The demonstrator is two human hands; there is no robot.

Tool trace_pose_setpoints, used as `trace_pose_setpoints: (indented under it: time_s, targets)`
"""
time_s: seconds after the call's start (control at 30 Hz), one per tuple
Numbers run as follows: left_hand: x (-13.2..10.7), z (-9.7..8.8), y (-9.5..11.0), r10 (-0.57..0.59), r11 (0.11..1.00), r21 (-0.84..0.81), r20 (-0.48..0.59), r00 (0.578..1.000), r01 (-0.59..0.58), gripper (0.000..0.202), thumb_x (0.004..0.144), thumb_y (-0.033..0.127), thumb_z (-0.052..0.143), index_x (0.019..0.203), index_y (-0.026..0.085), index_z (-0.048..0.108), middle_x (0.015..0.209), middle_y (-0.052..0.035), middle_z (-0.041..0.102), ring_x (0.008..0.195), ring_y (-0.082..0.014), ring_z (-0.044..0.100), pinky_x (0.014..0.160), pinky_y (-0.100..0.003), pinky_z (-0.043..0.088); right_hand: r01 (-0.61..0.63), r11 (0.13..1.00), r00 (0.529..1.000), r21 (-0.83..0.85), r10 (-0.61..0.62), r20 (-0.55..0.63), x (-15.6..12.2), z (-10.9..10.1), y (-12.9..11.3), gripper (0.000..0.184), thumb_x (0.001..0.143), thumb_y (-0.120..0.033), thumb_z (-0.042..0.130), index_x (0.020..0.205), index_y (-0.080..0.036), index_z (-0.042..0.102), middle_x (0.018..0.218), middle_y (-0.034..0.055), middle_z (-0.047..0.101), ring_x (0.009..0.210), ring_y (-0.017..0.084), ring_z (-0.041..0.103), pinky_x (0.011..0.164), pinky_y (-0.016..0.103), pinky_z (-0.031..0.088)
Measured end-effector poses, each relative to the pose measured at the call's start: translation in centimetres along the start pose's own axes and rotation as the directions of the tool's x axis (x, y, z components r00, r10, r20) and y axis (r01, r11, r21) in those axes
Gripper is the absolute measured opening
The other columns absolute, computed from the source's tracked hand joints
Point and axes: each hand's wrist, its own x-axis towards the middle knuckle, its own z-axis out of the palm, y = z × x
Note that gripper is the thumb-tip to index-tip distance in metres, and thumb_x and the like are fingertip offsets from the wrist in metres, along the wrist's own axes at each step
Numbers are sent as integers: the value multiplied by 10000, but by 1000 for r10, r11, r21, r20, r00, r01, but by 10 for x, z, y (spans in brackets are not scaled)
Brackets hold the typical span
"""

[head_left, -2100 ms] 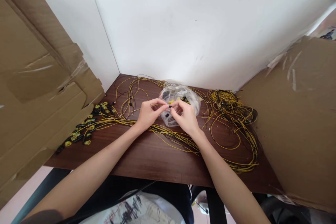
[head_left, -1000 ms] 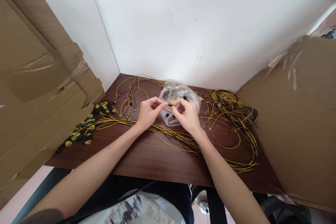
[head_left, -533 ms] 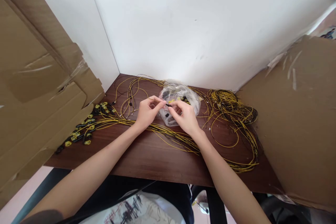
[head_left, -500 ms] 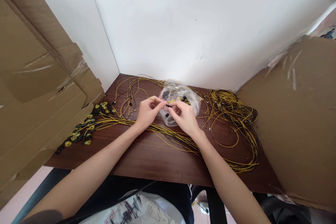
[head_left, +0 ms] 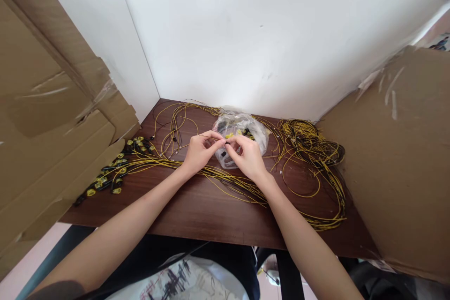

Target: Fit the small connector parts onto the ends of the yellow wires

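Note:
Over the front of a clear plastic bag, my two hands meet fingertip to fingertip. My left hand is closed in a pinch on a thin wire, which trails off to the left. In the thumb and forefinger of my right hand is a small black part, mostly covered by the fingers. Whether the wire's end sits inside the black part is hidden. Small yellow pieces and black ones show inside the bag.
Yellow and black wires cross the brown table. Black connectors with yellow ends are heaped at the left, and a tangled wire bundle lies at the right. Cardboard stands on both sides; a white wall closes the back.
My left fingertips have shifted slightly right, closer to my right fingertips. Less of the black part shows between them. The rest has stayed in place.

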Motion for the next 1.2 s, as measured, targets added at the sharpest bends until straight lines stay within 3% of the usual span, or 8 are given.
trace_pose_setpoints:
  time_s: [1.2]
  targets:
    - [0,0,0,13,1000,25,-4,1000,-13,203,755,348,643,778,149,680,732,-39,672,649,-131,592,613,-237,476,24,998,1000,-51,-24,9,0,-1,-2,172,865,-249,513,772,-169,634,666,0,575,620,113,506,597,239,371]
